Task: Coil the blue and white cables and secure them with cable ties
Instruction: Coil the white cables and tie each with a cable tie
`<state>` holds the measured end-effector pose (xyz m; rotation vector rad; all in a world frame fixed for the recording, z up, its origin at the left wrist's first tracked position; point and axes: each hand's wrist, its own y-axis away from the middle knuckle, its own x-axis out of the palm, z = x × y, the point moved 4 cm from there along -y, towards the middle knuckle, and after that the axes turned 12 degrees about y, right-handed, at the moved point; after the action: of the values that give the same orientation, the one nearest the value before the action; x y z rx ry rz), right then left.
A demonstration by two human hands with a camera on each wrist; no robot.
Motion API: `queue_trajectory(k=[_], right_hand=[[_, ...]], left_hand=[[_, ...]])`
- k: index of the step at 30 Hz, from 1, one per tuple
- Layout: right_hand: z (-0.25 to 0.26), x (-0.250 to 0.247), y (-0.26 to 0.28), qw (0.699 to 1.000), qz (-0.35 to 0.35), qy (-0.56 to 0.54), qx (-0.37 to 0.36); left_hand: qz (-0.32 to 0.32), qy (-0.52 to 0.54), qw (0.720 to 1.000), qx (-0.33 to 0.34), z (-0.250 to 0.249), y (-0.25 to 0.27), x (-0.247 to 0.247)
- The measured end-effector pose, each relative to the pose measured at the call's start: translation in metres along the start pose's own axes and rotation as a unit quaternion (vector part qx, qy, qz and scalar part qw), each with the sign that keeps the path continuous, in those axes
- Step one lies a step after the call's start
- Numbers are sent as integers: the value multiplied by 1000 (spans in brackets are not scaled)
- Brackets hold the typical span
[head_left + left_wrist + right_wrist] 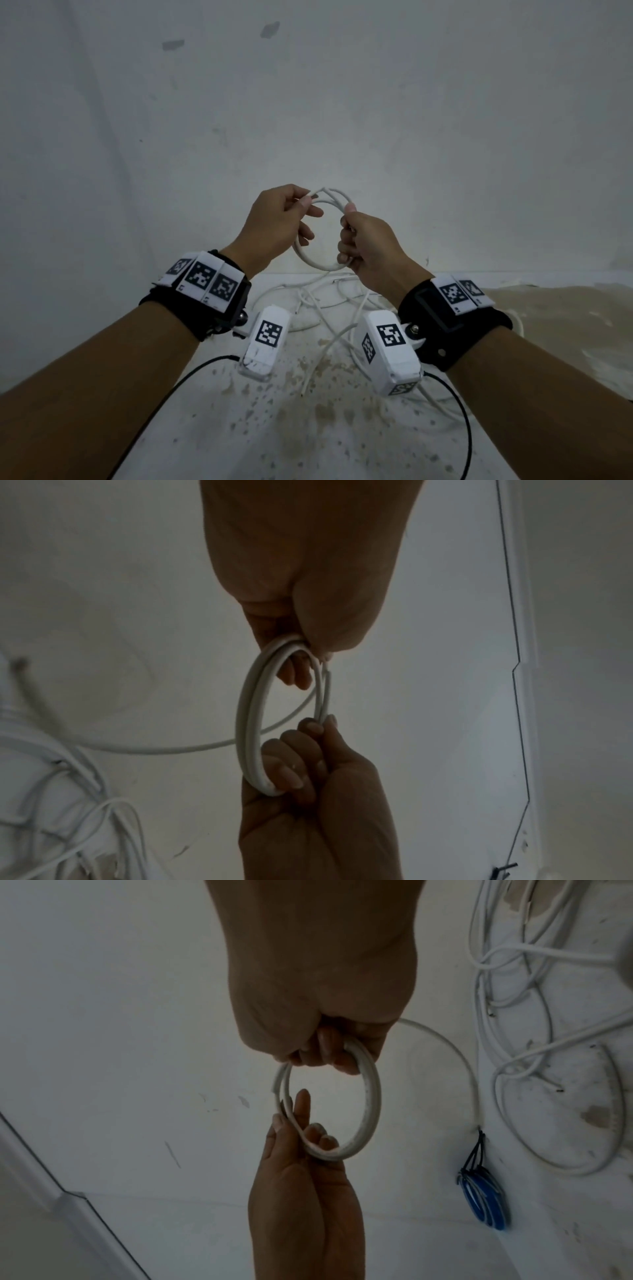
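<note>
I hold a small white cable coil (317, 263) in the air in front of a white wall. My left hand (308, 205) pinches its upper left side, near the cable's end, between thumb and fingers. My right hand (346, 233) grips the right side with its fingers curled through the loop. In the left wrist view the white coil (248, 710) hangs between my left hand (301, 656) and my right hand (308, 750). A tail of white cable (455, 1053) runs off the coil (371, 1096) towards the floor. A blue cable coil (486, 1204), bound with a black tie, lies on the floor.
Several loose white cables (329, 308) lie tangled on the stained white floor below my hands. A sandy brown patch (565, 318) spreads at the right. Thin black leads (466, 428) trail from the wrist cameras. The white wall (308, 102) stands close ahead.
</note>
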<state>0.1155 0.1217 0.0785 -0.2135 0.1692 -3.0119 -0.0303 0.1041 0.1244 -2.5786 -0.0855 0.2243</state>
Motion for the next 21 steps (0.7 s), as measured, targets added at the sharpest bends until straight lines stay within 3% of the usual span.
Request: queue_trajectory(k=[4,10,21], right_hand=[[3,6,4,1000,25,-17,-8],[2,6,3,998,45,-27,-25],[1,5,4,997,35,28,-66]], left_hand=[[19,-6,1000,14,-4,-5,-7],[109,-42,993,27,-11,-5,-9],[111,-17,993,-24,-9,-7,2]])
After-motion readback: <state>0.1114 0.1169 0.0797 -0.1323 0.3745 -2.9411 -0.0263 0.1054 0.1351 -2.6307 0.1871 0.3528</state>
